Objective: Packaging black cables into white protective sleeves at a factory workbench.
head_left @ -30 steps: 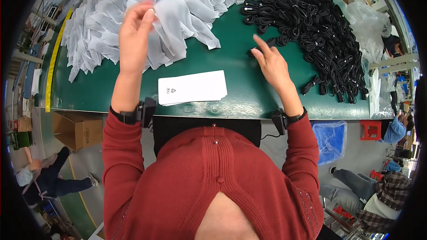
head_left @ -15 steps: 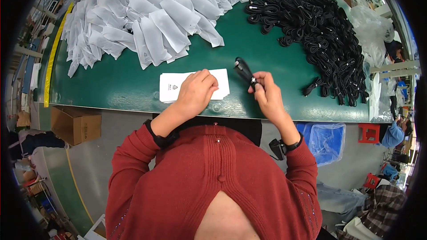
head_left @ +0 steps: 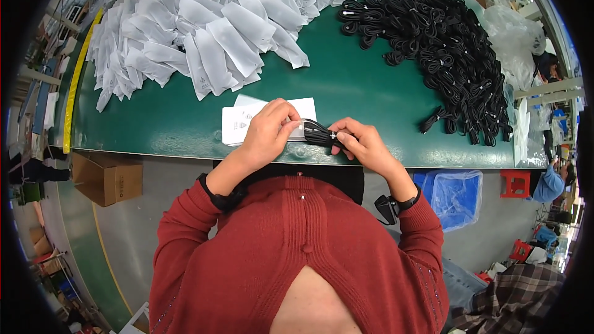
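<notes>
My right hand [head_left: 366, 144] grips a coiled black cable [head_left: 318, 134] tied in the middle, holding it level just above the table's near edge. The cable's left end touches the open edge of a translucent white plastic bag [head_left: 249, 100]. My left hand [head_left: 270, 130] is closed in a pinch on that bag, which lies slanted over a stack of flat white bags [head_left: 232, 128]. How far the cable's end reaches inside is hidden by my left fingers. Far right lies a heap of similar black cables [head_left: 447, 55]; far left, a heap of filled white bags [head_left: 232, 37].
The green table [head_left: 346, 89] has yellow tape [head_left: 78, 80] along its left side. Clear plastic wrap [head_left: 515, 34] bunches at the right edge. Below stand a cardboard box [head_left: 120, 180], a blue bin [head_left: 433, 201] and a red stool [head_left: 515, 184]. A person in plaid [head_left: 526, 291] is at lower right.
My right hand has brought the cable left and down, turning it level, to the bag's opening. My left hand has stayed over the stack; the top bag now sits askew.
</notes>
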### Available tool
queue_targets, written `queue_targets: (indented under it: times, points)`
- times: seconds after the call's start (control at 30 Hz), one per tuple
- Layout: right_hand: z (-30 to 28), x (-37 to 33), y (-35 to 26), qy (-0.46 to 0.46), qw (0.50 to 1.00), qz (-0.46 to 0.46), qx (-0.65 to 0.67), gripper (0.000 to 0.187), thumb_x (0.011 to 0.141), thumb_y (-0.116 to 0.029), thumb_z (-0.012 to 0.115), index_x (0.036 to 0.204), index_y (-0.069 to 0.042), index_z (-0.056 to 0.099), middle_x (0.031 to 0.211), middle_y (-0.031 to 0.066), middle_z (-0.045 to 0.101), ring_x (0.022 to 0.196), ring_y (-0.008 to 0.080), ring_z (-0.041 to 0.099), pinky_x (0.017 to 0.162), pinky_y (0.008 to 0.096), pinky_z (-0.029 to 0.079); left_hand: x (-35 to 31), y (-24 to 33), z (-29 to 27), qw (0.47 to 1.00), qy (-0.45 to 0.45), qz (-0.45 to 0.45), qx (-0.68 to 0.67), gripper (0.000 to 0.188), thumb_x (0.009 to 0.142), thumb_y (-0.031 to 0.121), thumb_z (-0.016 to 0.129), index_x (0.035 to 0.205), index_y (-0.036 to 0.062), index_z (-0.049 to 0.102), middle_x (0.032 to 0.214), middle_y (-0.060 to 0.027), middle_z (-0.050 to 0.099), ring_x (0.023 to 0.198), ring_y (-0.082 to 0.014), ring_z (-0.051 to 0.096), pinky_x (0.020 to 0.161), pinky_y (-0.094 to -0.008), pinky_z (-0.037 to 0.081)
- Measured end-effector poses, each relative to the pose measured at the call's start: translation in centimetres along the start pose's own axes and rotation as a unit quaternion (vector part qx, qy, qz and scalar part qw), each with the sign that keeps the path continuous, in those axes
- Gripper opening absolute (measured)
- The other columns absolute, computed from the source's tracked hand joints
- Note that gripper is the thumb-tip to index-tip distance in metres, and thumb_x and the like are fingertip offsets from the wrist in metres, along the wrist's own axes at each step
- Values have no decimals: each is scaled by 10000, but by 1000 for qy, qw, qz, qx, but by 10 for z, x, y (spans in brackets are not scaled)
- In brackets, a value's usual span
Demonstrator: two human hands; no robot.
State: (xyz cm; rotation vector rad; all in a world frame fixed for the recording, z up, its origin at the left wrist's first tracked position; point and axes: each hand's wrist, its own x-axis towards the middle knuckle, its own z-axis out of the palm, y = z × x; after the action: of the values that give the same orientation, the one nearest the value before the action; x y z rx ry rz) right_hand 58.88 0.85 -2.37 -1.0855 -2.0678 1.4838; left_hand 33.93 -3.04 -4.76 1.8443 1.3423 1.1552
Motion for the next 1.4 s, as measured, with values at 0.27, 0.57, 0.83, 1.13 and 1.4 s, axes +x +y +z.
queue_targets:
  times: [0.27, 0.57, 0.83, 1.13, 1.4]
  points:
    - [-2, 2, 12, -37, 972, 131, 191, 221, 996, -141, 499, 1123, -21, 636, 744, 34, 678, 531, 56, 492, 510, 215, 402, 3, 9, -3, 992, -16, 117, 35, 114, 813, -26, 657, 874, 24, 575, 895, -92, 598, 835, -291, 558, 737, -369, 469]
    - [17, 7, 6, 132, 928, -295, -183, 260, 889, -46, 690, 1134, 9, 623, 909, 59, 646, 705, 98, 579, 596, 215, 472, 5, 15, -8, 991, -13, 117, 61, 149, 792, -28, 680, 870, 34, 570, 1002, -100, 609, 904, -297, 554, 804, -374, 460]
    - [40, 20, -4, 193, 972, -128, 36, 435, 803, 32, 740, 1218, -29, 625, 1008, 58, 601, 769, 142, 587, 706, 241, 501, 14, 27, -10, 997, -12, 75, 2, 114, 860, 66, 676, 882, 50, 565, 1067, -62, 607, 953, -210, 549, 788, -307, 440]
    - [-70, -1, -1, 432, 750, 52, -498, 414, 930, -245, 678, 1295, -78, 580, 920, 147, 596, 751, 315, 651, 625, 395, 532, 75, 12, -106, 944, 172, -65, -275, 182, 940, 90, 623, 1109, 24, 639, 1013, -9, 603, 860, -122, 567, 764, -234, 444]
    - [-100, -49, 101, 398, 726, 170, -534, 398, 900, -256, 706, 1210, -38, 585, 969, 204, 585, 776, 381, 638, 694, 416, 543, 22, 0, -31, 991, -3, 93, 93, 206, 844, 7, 681, 1044, 39, 645, 1045, -80, 610, 872, -197, 585, 771, -300, 477]
